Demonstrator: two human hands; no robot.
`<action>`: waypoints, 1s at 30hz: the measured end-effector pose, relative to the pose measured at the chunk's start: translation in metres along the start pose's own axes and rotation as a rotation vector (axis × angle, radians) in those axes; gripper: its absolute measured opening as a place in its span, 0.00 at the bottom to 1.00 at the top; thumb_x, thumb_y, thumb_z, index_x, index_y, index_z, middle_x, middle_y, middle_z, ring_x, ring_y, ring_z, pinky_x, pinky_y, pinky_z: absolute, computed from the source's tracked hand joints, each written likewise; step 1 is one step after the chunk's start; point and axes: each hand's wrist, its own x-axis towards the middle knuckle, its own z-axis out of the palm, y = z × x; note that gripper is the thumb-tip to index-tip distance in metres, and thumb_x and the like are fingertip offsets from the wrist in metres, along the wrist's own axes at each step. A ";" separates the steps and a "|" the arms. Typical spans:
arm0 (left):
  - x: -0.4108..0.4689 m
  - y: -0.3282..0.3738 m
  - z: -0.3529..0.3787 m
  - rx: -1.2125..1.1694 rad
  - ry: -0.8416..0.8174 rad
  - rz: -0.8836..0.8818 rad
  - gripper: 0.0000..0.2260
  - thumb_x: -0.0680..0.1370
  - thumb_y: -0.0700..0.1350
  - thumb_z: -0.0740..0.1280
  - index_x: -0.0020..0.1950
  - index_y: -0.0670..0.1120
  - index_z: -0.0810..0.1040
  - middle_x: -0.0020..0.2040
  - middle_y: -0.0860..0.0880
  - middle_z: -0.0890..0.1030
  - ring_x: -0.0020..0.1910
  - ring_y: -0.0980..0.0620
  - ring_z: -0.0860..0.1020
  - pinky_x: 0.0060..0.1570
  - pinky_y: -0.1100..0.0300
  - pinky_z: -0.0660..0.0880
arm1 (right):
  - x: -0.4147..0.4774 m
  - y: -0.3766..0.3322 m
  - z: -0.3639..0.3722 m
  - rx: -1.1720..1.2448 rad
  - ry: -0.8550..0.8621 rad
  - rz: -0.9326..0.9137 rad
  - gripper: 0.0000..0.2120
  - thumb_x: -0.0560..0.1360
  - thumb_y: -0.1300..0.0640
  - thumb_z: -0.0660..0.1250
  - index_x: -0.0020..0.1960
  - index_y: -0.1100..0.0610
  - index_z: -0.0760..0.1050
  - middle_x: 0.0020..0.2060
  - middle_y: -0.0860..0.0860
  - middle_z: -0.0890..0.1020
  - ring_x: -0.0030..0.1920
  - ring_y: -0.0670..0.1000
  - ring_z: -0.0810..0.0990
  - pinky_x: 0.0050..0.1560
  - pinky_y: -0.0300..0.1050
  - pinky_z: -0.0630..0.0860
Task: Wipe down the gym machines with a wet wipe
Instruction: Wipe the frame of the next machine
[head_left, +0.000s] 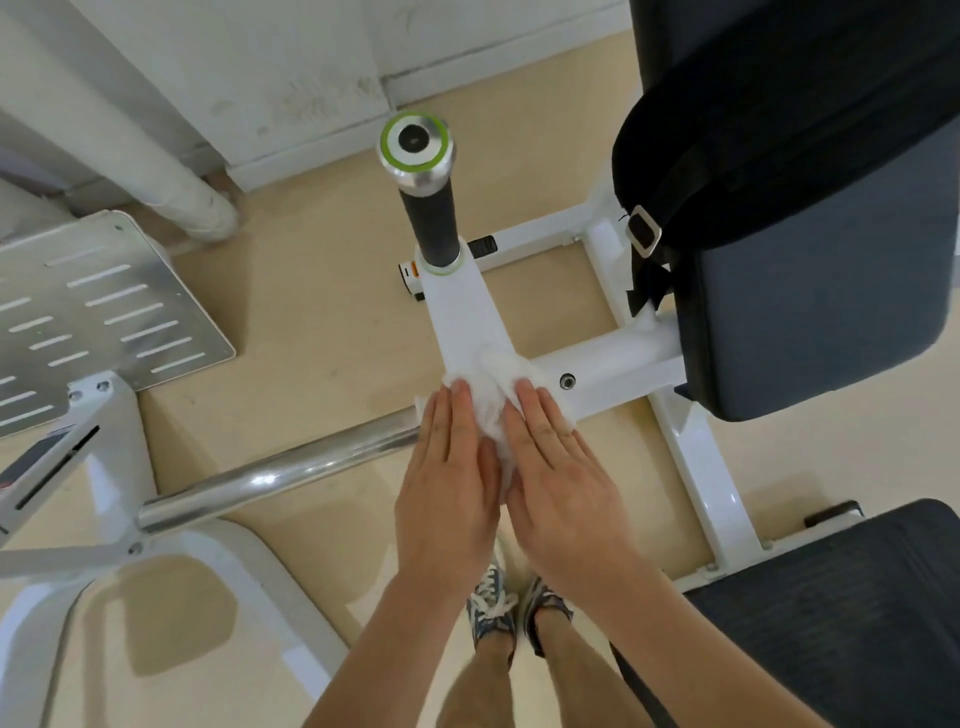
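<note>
— What carries everything here?

— A pale beige floor (322, 332), meeting a white wall's skirting at the top.

— And what stands on it?

— The white machine frame (698, 467), a second white frame base (218, 545) at the left, and the person's two blue laced sneakers (514, 605), side by side.

Left hand (448, 483), right hand (558, 478) pressing flat on white wipe (493, 395) between them, covering white machine arm (467, 312); black grip (431, 218) beyond fingertips.
</note>
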 end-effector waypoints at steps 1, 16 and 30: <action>-0.005 0.001 0.002 -0.052 0.012 -0.006 0.30 0.81 0.60 0.41 0.78 0.44 0.55 0.77 0.46 0.60 0.76 0.53 0.54 0.70 0.54 0.66 | -0.009 0.001 0.000 -0.014 0.016 -0.017 0.24 0.79 0.55 0.52 0.71 0.65 0.68 0.73 0.59 0.67 0.74 0.58 0.64 0.64 0.58 0.74; 0.001 0.010 -0.002 -0.053 -0.037 -0.003 0.30 0.77 0.45 0.55 0.79 0.45 0.53 0.63 0.41 0.70 0.57 0.41 0.73 0.47 0.51 0.74 | 0.020 0.036 -0.006 -0.311 0.096 -0.523 0.19 0.80 0.53 0.57 0.65 0.62 0.76 0.66 0.58 0.76 0.70 0.56 0.71 0.68 0.55 0.70; 0.014 0.030 0.006 0.310 0.207 0.020 0.23 0.78 0.47 0.50 0.73 0.47 0.63 0.74 0.39 0.62 0.74 0.40 0.61 0.70 0.55 0.62 | 0.038 0.086 0.009 0.150 0.259 -0.684 0.17 0.78 0.58 0.59 0.63 0.62 0.78 0.66 0.56 0.76 0.69 0.53 0.72 0.65 0.51 0.74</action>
